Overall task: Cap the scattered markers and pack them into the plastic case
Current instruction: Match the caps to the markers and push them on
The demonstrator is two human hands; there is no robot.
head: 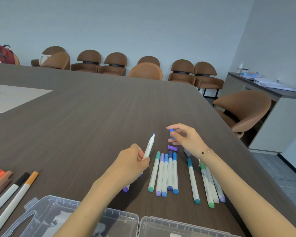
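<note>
My left hand (132,162) grips an uncapped white marker (149,146) whose blue tip points up and away. A little to its right, my right hand (184,136) pinches a blue cap (172,133) between thumb and fingers, apart from the tip. A loose purple cap (172,148) lies on the table below that hand. Several capped blue, teal and purple markers (164,173) lie side by side between my arms. More capped markers (205,183) lie under my right forearm. The clear plastic case (123,218) stands open at the near edge.
Capped orange, brown and black markers (12,187) lie at the near left. A purple-ended marker (126,188) shows under my left wrist. A grey cap (187,152) lies by my right wrist. The dark table's (92,117) right edge runs past a brown chair (243,110).
</note>
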